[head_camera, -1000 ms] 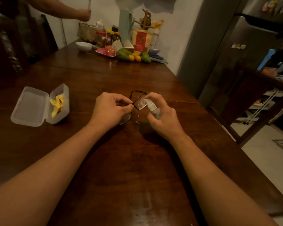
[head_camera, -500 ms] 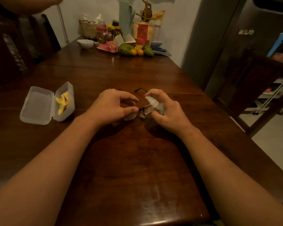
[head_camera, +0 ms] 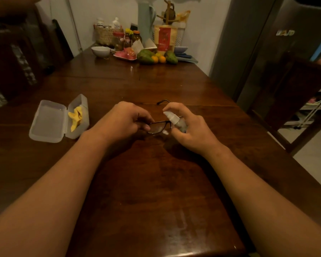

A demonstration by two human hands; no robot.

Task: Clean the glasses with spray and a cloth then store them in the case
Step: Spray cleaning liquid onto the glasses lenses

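Glasses: dark frame, held low over the worktop, mid-table, between the two hands. One temple arm pokes out behind, pointing away from the person.

Left grip: fingers curled, pinching the frame at its left end, thumb and forefinger on the rim. Right grip: wrapped round the small spray bottle, forefinger laid over the white pump head, nozzle aimed at the nearer lens, almost touching the frame.

Change over the last second: the frame was tipped up with a lens facing the nozzle; it now lies flatter and lower, and the bottle has come in over the other end of it. Both grips are unchanged, on the same things. A pale patch shows at the lower edge of the lens by the nozzle. Wet film or glare, cannot tell which.

Reading: spraying is under way, probably moving from one lens to the other. Wiping is not yet begun.

Case: clear plastic, open, well apart to the left. Yellow cloth crumpled in its hinged half, untouched.

Next, likely: set the bottle down, reach left for the cloth.
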